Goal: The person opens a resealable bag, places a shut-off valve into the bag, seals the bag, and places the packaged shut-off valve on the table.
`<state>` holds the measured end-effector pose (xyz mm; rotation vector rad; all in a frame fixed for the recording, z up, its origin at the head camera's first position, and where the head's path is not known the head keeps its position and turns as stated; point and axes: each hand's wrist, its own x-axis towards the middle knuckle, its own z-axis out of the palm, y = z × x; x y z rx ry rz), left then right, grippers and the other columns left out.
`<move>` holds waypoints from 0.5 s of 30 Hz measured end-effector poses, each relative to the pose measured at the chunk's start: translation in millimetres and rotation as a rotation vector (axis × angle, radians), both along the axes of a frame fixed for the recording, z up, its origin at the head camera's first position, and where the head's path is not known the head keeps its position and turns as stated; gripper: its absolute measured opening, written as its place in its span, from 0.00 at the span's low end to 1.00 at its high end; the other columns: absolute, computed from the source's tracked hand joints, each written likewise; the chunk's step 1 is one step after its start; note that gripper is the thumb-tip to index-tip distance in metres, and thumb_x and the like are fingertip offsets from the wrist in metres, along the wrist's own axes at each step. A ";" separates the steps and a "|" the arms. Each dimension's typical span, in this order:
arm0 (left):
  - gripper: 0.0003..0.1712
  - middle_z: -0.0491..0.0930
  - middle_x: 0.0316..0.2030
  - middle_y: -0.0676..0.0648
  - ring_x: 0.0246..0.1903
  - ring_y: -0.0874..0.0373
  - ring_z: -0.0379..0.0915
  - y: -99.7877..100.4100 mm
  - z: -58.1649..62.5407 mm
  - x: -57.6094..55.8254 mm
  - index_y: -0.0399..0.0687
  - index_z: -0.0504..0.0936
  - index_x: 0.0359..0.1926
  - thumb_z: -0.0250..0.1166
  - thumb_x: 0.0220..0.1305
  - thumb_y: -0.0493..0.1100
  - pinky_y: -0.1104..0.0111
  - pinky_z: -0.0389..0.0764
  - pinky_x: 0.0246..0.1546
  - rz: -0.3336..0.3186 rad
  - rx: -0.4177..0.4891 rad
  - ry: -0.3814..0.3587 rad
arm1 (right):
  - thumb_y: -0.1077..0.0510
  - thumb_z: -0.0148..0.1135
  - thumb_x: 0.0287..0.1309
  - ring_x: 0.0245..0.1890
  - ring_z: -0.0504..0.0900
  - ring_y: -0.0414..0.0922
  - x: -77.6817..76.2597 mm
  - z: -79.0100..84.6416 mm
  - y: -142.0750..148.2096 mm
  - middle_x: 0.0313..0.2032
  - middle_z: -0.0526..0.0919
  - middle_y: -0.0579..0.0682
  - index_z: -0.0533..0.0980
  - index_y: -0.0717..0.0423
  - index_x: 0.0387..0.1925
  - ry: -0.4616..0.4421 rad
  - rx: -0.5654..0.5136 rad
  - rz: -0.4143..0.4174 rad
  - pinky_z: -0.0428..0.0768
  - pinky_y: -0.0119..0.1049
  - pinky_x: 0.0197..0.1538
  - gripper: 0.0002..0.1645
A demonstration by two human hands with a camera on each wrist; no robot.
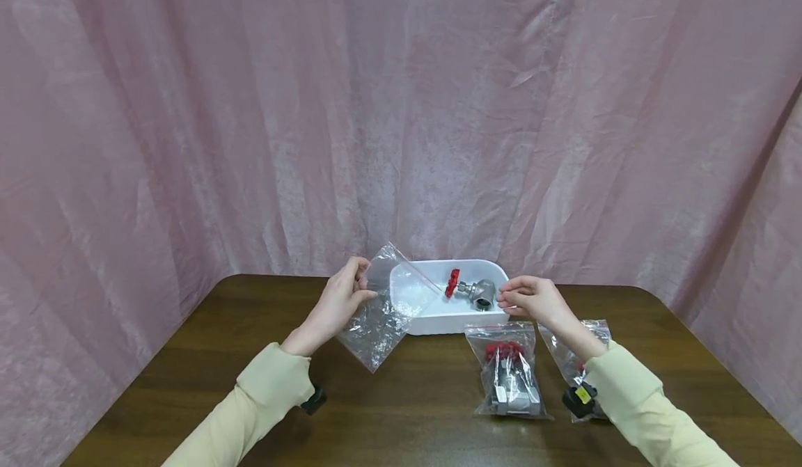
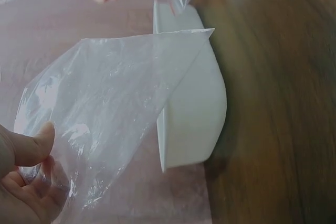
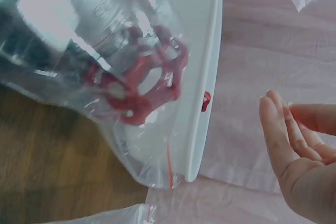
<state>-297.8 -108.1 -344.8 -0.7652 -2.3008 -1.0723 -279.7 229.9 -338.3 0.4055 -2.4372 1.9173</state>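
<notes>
My left hand (image 1: 341, 298) pinches a clear zip-top bag (image 1: 382, 307) between thumb and fingers. The bag hangs flat with nothing inside, overlapping the left part of a white tub (image 1: 426, 323). In the left wrist view the thumb and curled fingers grip the bag's edge. A metal valve (image 1: 482, 293) with a red handwheel (image 1: 452, 283) lies on its side in the tub. My right hand (image 1: 532, 297) hovers at the tub's right end, beside the valve, fingers loosely bent and thumb near the fingertips. Nothing clear shows in its grasp in the right wrist view.
In front of the tub lies a bagged valve (image 1: 514, 383) with a red handwheel. Another clear bag (image 1: 598, 331) with something red in it sits to its right, partly hidden under my right forearm. A pink curtain (image 1: 401, 105) hangs behind the wooden table (image 1: 401, 425).
</notes>
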 end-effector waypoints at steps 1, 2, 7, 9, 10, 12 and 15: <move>0.24 0.67 0.24 0.50 0.23 0.59 0.64 2.9 -0.5 0.3 0.37 0.68 0.43 0.68 0.45 0.26 0.67 0.70 0.26 -0.010 0.000 -0.004 | 0.73 0.50 0.59 0.33 0.81 0.51 -0.2 0.2 -1.7 0.35 0.77 0.71 0.65 0.84 0.41 0.003 -0.007 0.005 0.77 0.41 0.38 0.13; 0.24 0.67 0.24 0.51 0.24 0.59 0.64 5.7 -1.2 0.7 0.37 0.68 0.43 0.68 0.45 0.26 0.67 0.70 0.26 -0.023 0.004 -0.011 | 0.73 0.50 0.59 0.33 0.80 0.51 -0.4 0.5 -3.5 0.35 0.77 0.71 0.65 0.84 0.41 0.012 -0.007 0.015 0.77 0.41 0.38 0.13; 0.25 0.67 0.24 0.51 0.24 0.60 0.64 19.4 -5.6 3.7 0.38 0.68 0.43 0.68 0.45 0.25 0.69 0.69 0.25 -0.077 0.016 -0.017 | 0.71 0.52 0.59 0.35 0.79 0.58 -2.4 2.7 -14.4 0.35 0.77 0.71 0.67 0.83 0.40 0.061 0.009 0.074 0.76 0.46 0.39 0.13; 0.24 0.67 0.24 0.51 0.24 0.61 0.64 24.5 -7.3 5.1 0.38 0.68 0.43 0.68 0.45 0.25 0.69 0.69 0.25 -0.098 0.016 -0.005 | 0.70 0.52 0.59 0.36 0.78 0.60 -3.3 3.1 -18.8 0.35 0.77 0.71 0.67 0.83 0.40 0.074 0.016 0.100 0.77 0.45 0.38 0.14; 0.24 0.67 0.24 0.51 0.24 0.61 0.64 27.0 -8.1 5.7 0.37 0.68 0.43 0.68 0.45 0.25 0.69 0.69 0.25 -0.111 0.016 0.002 | 0.70 0.52 0.59 0.36 0.78 0.61 -3.5 3.3 -21.1 0.35 0.77 0.71 0.67 0.83 0.41 0.075 0.016 0.111 0.77 0.45 0.38 0.14; 0.24 0.67 0.24 0.51 0.24 0.61 0.64 31.5 -9.7 6.8 0.37 0.68 0.43 0.68 0.46 0.25 0.69 0.69 0.25 -0.137 0.014 0.010 | 0.69 0.53 0.59 0.35 0.79 0.59 -3.6 3.6 -25.6 0.35 0.77 0.70 0.68 0.82 0.41 0.074 0.013 0.130 0.78 0.43 0.37 0.14; 0.23 0.66 0.24 0.51 0.24 0.61 0.63 37.2 -11.7 8.7 0.36 0.68 0.44 0.67 0.47 0.26 0.70 0.69 0.26 -0.171 0.007 0.003 | 0.68 0.55 0.58 0.34 0.80 0.55 -3.3 4.0 -31.7 0.34 0.78 0.69 0.68 0.82 0.41 0.069 0.008 0.140 0.78 0.40 0.35 0.15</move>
